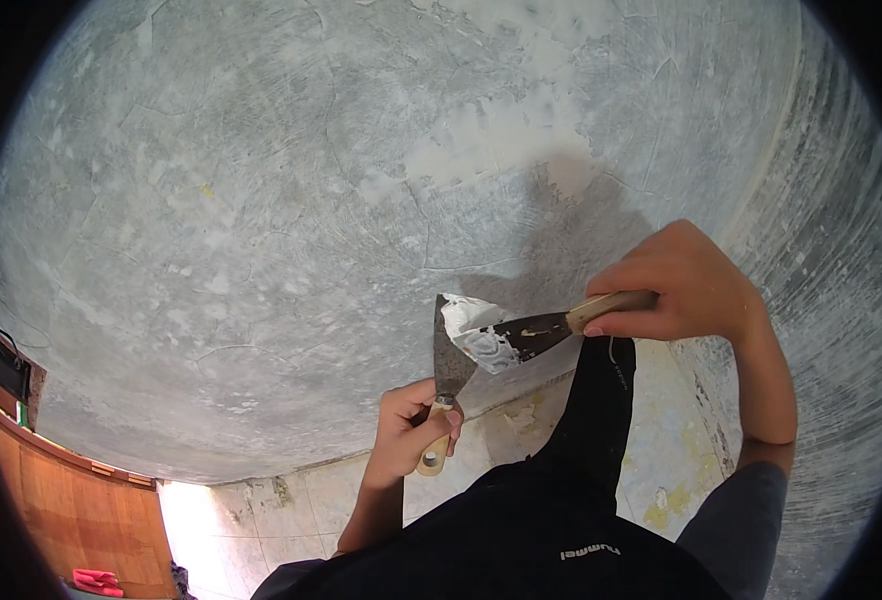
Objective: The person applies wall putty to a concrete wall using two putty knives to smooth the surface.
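My left hand is closed round the pale, holed handle of an upright scraper with a dull metal blade. My right hand grips the wooden handle of a dark putty knife, held sideways. The two blades meet in front of the grey wall, with thick white paste heaped at their ends. Higher up, the wall carries irregular off-white patches.
A wooden cabinet or panel with a pink cloth stands at lower left, below a dark object. Tiled floor runs along the wall's foot. My dark-clad leg is near the wall. The wall continues round the right side.
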Action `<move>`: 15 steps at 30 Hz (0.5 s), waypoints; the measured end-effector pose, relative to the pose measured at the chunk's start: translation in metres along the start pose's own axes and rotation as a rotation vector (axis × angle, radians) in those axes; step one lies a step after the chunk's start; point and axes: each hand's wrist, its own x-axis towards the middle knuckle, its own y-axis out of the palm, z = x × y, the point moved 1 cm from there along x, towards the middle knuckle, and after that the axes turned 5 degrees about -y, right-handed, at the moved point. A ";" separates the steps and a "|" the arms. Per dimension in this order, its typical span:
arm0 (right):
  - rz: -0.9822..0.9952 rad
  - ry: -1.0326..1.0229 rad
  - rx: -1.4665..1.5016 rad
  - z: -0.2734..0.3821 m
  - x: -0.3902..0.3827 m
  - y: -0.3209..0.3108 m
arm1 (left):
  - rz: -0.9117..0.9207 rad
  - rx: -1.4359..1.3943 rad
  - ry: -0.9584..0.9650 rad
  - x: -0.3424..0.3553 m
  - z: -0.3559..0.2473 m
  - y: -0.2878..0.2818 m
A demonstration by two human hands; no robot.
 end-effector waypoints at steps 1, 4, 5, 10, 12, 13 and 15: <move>0.030 -0.024 0.001 -0.001 0.006 -0.002 | 0.009 0.011 -0.018 0.000 0.000 -0.001; 0.124 -0.004 0.006 0.000 0.023 -0.007 | 0.019 0.022 -0.038 0.001 0.002 -0.005; 0.184 0.043 0.014 0.000 0.028 -0.008 | 0.021 0.026 -0.044 0.001 0.003 -0.008; 0.175 0.123 0.084 -0.009 0.031 -0.011 | 0.044 0.027 -0.041 0.001 0.005 -0.023; 0.171 0.116 0.084 -0.010 0.029 -0.015 | 0.061 0.022 -0.033 0.000 0.008 -0.027; 0.151 0.125 0.065 -0.008 0.027 -0.020 | 0.057 -0.003 -0.018 -0.001 0.008 -0.029; 0.130 0.125 0.042 -0.006 0.022 -0.023 | 0.049 -0.029 0.005 -0.003 0.010 -0.033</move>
